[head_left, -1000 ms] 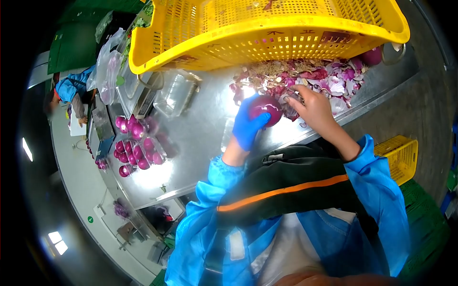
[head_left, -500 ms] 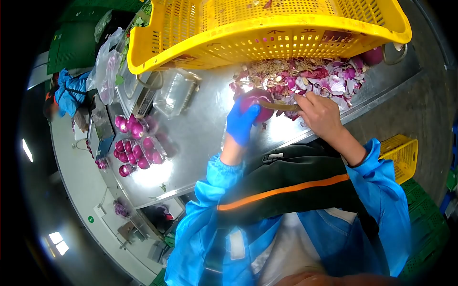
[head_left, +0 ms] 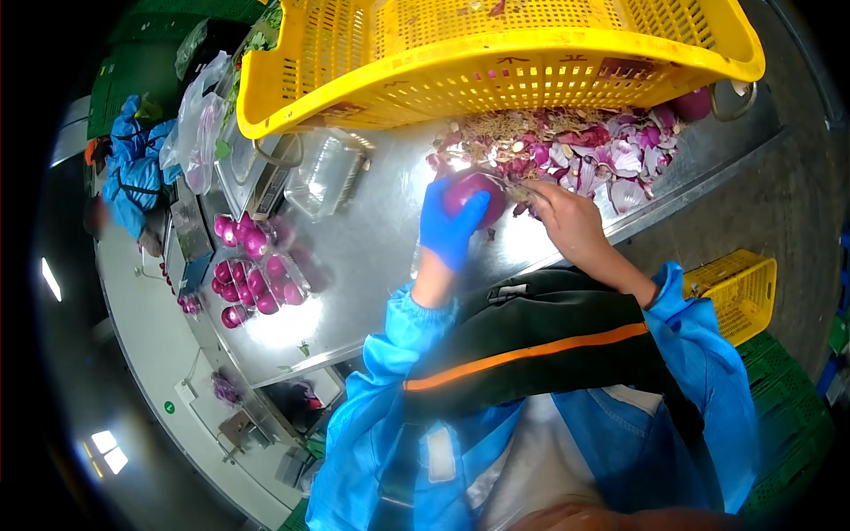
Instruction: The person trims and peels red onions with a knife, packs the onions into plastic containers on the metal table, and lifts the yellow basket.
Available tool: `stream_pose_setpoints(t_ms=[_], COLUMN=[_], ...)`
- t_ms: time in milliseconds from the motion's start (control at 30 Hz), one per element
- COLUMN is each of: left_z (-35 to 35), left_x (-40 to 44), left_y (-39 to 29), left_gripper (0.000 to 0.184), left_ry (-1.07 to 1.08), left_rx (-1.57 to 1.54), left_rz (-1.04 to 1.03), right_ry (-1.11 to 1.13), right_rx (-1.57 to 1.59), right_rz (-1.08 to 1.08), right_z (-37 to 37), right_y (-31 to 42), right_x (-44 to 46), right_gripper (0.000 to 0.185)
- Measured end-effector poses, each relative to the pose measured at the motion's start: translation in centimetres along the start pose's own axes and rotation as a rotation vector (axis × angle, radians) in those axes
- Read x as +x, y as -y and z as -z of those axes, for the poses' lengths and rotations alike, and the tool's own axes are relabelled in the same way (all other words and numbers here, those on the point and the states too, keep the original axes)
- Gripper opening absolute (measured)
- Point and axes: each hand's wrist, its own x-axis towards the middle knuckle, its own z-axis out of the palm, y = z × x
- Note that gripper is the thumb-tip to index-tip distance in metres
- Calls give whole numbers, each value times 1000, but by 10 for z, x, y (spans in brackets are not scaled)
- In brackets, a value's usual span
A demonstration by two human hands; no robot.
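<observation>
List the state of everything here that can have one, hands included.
Red onion: held; how far peeled is too blurred to tell.
Left hand: blue-gloved, gripping the red onion.
Right hand: bare, fingers bent beside the red onion.
Onion skins: loose, heaped.
Large yellow crate: open-topped.
Clear plastic trays: stacked.
Smaller onions: grouped in clear packs.

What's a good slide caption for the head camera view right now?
Gloved left hand holding a purple onion, right hand close beside it, loose peelings on the metal table.
</observation>
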Motion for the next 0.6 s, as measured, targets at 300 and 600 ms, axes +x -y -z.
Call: stream_pose_setpoints(t_ms=[300, 600], left_z=[-1, 1], left_x=[-6, -1], left_y=[31, 1], left_gripper=[45, 48], left_ry=[2, 91], left_rx=[202, -65], left_rz=[-51, 62], right_ry=[129, 41], right_rx=[158, 56], right_rz=[-170, 189], right_z=[-11, 13], right_y=[-44, 11], right_x=[24, 23], right_gripper=[37, 30])
